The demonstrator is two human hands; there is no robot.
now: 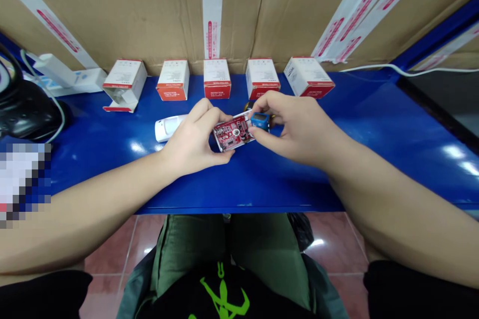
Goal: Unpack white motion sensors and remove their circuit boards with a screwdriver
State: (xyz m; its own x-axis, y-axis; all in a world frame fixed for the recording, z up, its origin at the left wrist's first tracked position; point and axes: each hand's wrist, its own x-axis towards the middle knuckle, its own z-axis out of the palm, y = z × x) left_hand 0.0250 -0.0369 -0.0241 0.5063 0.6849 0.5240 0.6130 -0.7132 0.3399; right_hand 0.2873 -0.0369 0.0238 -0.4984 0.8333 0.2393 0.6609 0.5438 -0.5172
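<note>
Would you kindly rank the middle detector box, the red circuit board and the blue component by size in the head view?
1. The middle detector box and the red circuit board: they look alike, and the board is nearer the camera, so unranked.
2. The blue component: smallest.

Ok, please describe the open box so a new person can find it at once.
At the back of the blue bench, against the cardboard wall, stand five red-ended detector boxes. Pick the leftmost box: only its end is open, with flaps hanging out.

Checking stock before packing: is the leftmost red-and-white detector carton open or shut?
Open: the carton has its flap out on the blue bench, showing the hollow inside.
</note>
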